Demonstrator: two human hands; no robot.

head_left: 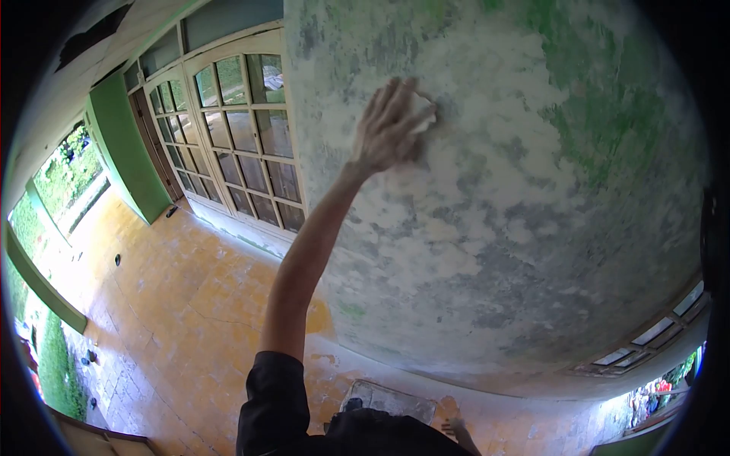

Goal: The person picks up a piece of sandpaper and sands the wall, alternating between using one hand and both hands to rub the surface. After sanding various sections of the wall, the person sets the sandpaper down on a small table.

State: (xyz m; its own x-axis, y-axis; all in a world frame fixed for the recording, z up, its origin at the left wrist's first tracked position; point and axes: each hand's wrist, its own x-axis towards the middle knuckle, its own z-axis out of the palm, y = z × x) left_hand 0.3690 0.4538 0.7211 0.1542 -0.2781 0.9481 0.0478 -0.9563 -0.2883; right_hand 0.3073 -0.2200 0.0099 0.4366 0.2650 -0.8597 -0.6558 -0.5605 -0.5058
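Note:
My left hand (388, 129) is raised high against a patchy grey, white and green wall (487, 228), its back toward me and slightly blurred. Between its palm and the wall is a pale sheet (427, 112), whose edge shows past the thumb side. The rest of that sheet is hidden under the hand. Low at the bottom, right of my dark shirt, my right hand (454, 427) hangs above the floor with its fingers apart and nothing visible in it.
Glass-paned doors (247, 140) stand left of the wall, beside a green pillar (129, 144). A worn orange floor (175, 304) runs below. A grey slab or mat (391, 398) lies near the wall's foot. Dark small items lie on the floor at left. Window panes show at lower right.

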